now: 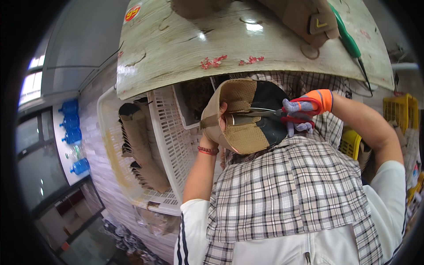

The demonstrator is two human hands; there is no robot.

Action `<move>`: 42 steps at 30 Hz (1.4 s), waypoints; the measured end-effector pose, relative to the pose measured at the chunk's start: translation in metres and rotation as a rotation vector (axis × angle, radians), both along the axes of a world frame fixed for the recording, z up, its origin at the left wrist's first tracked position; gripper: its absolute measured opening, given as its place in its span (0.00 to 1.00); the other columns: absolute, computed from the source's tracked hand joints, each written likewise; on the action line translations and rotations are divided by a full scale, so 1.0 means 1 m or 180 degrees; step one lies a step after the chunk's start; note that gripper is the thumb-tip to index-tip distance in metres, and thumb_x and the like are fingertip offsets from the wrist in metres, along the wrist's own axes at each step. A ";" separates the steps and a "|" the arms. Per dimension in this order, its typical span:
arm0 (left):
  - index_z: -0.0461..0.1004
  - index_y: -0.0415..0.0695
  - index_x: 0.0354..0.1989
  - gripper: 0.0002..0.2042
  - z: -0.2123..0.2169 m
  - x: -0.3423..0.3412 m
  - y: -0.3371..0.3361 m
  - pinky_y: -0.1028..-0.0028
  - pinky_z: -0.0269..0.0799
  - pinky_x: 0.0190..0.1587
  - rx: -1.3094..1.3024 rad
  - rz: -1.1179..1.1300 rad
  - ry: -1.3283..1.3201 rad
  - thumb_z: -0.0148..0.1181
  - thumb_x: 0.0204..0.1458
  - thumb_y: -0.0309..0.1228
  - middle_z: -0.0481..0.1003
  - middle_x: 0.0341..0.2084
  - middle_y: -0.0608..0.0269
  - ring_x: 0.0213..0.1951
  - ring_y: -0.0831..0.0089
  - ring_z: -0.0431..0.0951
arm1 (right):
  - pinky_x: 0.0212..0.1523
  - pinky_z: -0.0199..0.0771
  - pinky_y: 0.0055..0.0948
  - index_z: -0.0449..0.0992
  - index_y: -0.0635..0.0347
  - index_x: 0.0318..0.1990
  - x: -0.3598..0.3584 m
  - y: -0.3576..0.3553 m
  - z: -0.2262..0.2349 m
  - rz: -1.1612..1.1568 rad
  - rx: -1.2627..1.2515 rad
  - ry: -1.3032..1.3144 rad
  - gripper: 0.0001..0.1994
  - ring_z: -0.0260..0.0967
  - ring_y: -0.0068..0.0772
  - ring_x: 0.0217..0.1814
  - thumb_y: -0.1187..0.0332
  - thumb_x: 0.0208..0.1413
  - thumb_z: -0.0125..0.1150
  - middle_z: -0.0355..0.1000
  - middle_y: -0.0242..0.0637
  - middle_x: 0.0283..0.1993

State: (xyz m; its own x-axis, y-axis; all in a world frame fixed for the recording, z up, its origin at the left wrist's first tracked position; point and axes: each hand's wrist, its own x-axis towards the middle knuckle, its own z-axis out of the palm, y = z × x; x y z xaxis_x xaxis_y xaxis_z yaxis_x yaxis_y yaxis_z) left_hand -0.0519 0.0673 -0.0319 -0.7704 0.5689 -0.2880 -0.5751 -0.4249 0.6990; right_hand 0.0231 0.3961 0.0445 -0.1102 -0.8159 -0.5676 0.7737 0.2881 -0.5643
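Observation:
A tan and black cap (247, 138) with a mesh-like inner side is held over my lap, its hollow facing up. My left hand (213, 138) grips its left edge, thumb inside and the other fingers mostly hidden behind the fabric. My right hand (311, 107), in a grey and orange glove, is closed around the red handles of a pair of scissors (279, 113). The scissor blades reach leftward across the inside of the cap toward my left thumb. Whether they touch the fabric is hard to tell.
Beyond the cap stands a wood-patterned table (176, 57) with tan caps (304, 22) and a green-handled tool (349, 42). To the left, a white plastic basket (170, 132) holds stacked tan caps (141, 141). Yellow crates (399, 112) stand at right. Blue water jugs (70, 121) line the far left.

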 end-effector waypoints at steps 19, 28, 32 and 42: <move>0.79 0.39 0.46 0.13 0.216 0.020 -0.028 0.67 0.74 0.51 -0.2477 0.0573 0.3274 0.55 0.54 0.25 0.81 0.41 0.55 0.45 0.67 0.80 | 0.31 0.70 0.40 0.77 0.60 0.37 0.036 0.031 0.012 -0.0258 0.1114 0.3393 0.17 0.72 0.44 0.29 0.55 0.51 0.64 0.75 0.48 0.28; 0.80 0.40 0.43 0.14 0.389 -0.097 -0.020 0.58 0.73 0.55 -0.4822 0.0159 0.7743 0.53 0.49 0.21 0.81 0.38 0.50 0.42 0.57 0.82 | 0.29 0.70 0.34 0.77 0.57 0.46 0.096 0.052 -0.067 -0.0943 0.1316 0.3681 0.17 0.71 0.36 0.25 0.54 0.60 0.56 0.76 0.38 0.26; 0.80 0.43 0.42 0.13 0.447 -0.143 0.065 0.58 0.72 0.56 -0.4294 0.0545 0.8472 0.52 0.51 0.21 0.81 0.35 0.55 0.40 0.59 0.82 | 0.29 0.70 0.32 0.76 0.56 0.49 0.107 0.063 -0.068 -0.1230 0.1357 0.3647 0.13 0.71 0.33 0.25 0.62 0.61 0.55 0.76 0.36 0.26; 0.74 0.46 0.40 0.09 0.358 -0.285 0.221 0.63 0.72 0.47 -0.4338 -0.1090 0.7397 0.47 0.55 0.25 0.74 0.34 0.58 0.43 0.58 0.74 | 0.33 0.72 0.21 0.80 0.61 0.44 0.119 0.134 0.096 -0.2573 0.2008 0.3306 0.12 0.70 0.17 0.30 0.64 0.57 0.65 0.75 0.30 0.30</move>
State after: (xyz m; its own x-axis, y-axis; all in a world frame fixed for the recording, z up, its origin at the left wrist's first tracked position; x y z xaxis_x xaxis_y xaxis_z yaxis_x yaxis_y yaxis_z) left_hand -0.3367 0.2883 0.3260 -0.2428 0.9497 0.1976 0.9052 0.2951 -0.3058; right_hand 0.1417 0.5299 0.1405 -0.9833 0.0153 -0.1812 0.1729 0.3874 -0.9055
